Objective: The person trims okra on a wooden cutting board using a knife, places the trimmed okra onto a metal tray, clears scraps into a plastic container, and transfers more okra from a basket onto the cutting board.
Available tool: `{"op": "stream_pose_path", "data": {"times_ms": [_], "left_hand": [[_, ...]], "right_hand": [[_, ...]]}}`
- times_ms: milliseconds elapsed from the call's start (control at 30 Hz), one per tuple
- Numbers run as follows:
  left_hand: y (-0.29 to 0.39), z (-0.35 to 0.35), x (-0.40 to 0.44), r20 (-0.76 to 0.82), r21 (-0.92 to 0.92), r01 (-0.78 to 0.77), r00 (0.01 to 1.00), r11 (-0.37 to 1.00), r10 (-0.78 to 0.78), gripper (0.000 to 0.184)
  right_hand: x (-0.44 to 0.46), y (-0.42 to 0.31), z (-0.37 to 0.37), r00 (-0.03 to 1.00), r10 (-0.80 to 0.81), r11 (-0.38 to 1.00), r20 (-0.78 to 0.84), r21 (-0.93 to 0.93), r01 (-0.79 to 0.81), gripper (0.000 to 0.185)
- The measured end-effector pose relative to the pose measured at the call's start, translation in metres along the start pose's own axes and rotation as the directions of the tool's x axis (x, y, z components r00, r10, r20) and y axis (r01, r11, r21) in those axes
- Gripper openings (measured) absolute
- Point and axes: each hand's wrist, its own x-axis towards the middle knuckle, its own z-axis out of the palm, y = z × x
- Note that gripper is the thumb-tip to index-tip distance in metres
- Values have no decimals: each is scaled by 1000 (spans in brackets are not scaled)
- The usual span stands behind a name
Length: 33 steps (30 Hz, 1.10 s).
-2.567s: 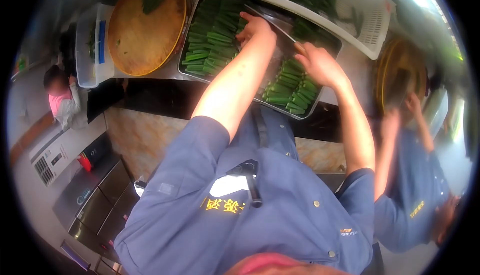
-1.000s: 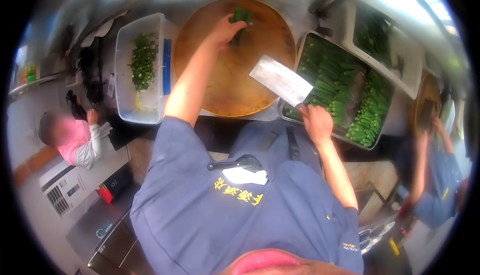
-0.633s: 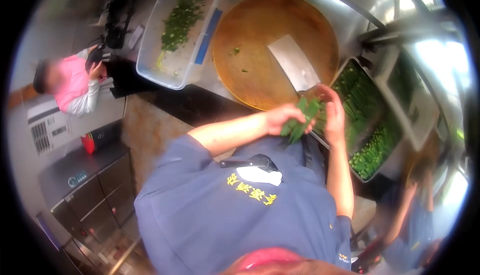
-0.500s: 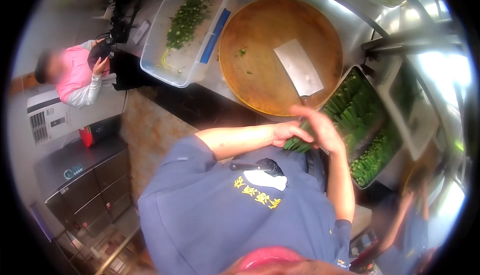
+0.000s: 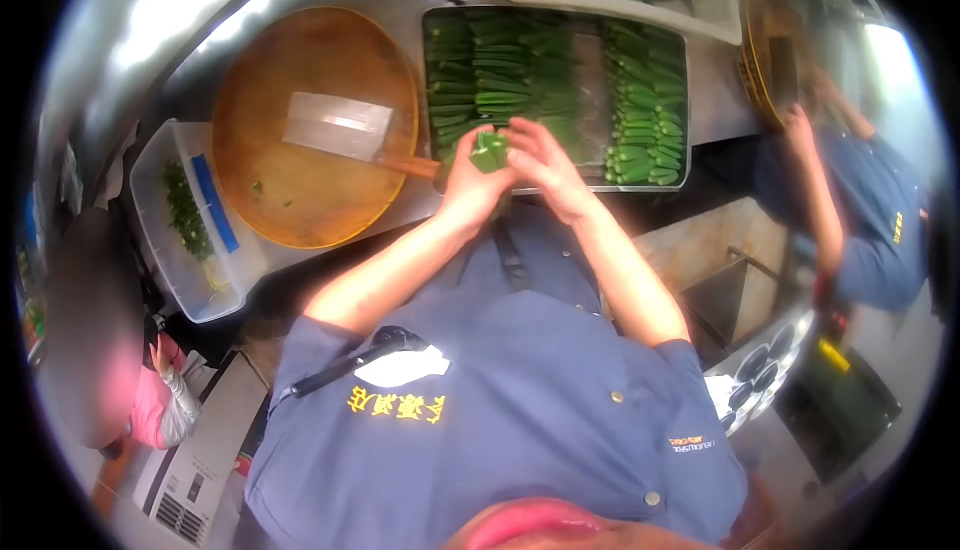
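My left hand [image 5: 474, 178] is wrapped round a small bunch of green okra pods [image 5: 489, 152] in front of my body. Against the same bunch, from the right, rests my right hand [image 5: 543, 163], its fingers curved round it. Both hands are over the front edge of a metal tray [image 5: 592, 100] with rows of green okra [image 5: 640, 130]. A cleaver [image 5: 338, 125] lies flat on the round wooden chopping board [image 5: 310, 190] to the left, its wooden handle pointing at my left hand. Small green scraps lie on the board.
A clear plastic box [image 5: 160, 190] with green trimmings stands left of the board. Behind the tray is a white basket [image 5: 700, 0] with greens. At the right a co-worker [image 5: 885, 220] works at another round board [image 5: 765, 50]. A person in pink [image 5: 150, 405] is at the far left.
The view has swung to the right. My right hand has let go of the cleaver, which now lies on the board. The bunch my left hand took from the board is between both hands, beside the tray.
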Motion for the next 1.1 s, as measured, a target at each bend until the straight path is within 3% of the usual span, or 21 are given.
{"op": "stream_pose_path", "data": {"times_ms": [33,67,100,167,200,300,367,433,500,567,600,633,667,700,733,767,833,867,900,967,1100], "left_hand": [[-5,33,7,-82,149,-60,994,987,73,80],[-5,52,11,-33,335,-127,989,934,147,93],[-8,65,14,-40,342,-116,990,932,138,93],[-18,88,23,55,720,-214,966,660,252,107],[-22,95,30,101,757,-209,974,619,204,118],[-18,117,24,133,786,-281,947,551,294,117],[-15,127,20,141,819,-281,944,501,298,120],[-24,128,17,293,775,-448,880,446,375,122],[-17,132,21,188,723,-445,863,529,469,105],[1,116,44,112,765,-440,811,471,575,83],[12,107,60,43,700,-440,813,563,581,60],[9,91,87,1,607,-468,809,642,588,45],[15,77,107,0,640,-446,814,626,581,37],[22,71,126,-18,631,-460,796,625,605,35],[28,67,147,9,677,-484,759,554,651,37],[32,64,165,34,720,-499,720,483,694,39],[28,66,190,86,775,-487,712,402,697,40],[23,66,198,149,824,-474,709,311,689,42],[16,62,205,156,820,-478,717,315,680,42],[11,61,217,284,792,-542,734,281,616,42],[13,59,235,377,770,-603,694,209,614,38]], "right_hand": [[-11,17,-28,979,110,944,172,290,-157,90],[-15,17,-37,993,57,930,103,357,-91,89],[-19,17,-37,999,17,910,28,413,-27,88],[-13,10,-56,998,64,864,3,500,-57,88],[-10,14,-69,996,92,834,-12,547,-71,79],[-3,14,-104,994,82,828,71,551,-108,71],[6,13,-120,994,104,846,30,523,-104,60],[13,9,-131,976,212,778,42,597,-195,53],[28,2,-138,992,123,864,9,491,-112,47],[56,8,-146,995,-61,992,-85,104,70,46],[69,4,-146,963,-233,948,-138,-253,193,51],[79,-1,-144,962,-234,949,-144,-249,193,51],[87,-7,-142,895,-439,718,-74,-627,301,54],[94,-12,-140,808,-583,334,81,-883,330,58],[104,-15,-137,873,-473,260,123,-927,271,68],[112,-11,-132,872,-473,248,130,-929,273,68],[121,8,-124,768,-601,43,219,-952,304,77],[120,7,-124,820,-523,85,231,-944,320,83],[115,7,-124,827,-518,93,218,-947,307,83],[104,3,-126,849,-496,307,181,-878,367,84],[104,14,-148,806,-577,417,136,-799,433,90]]}}
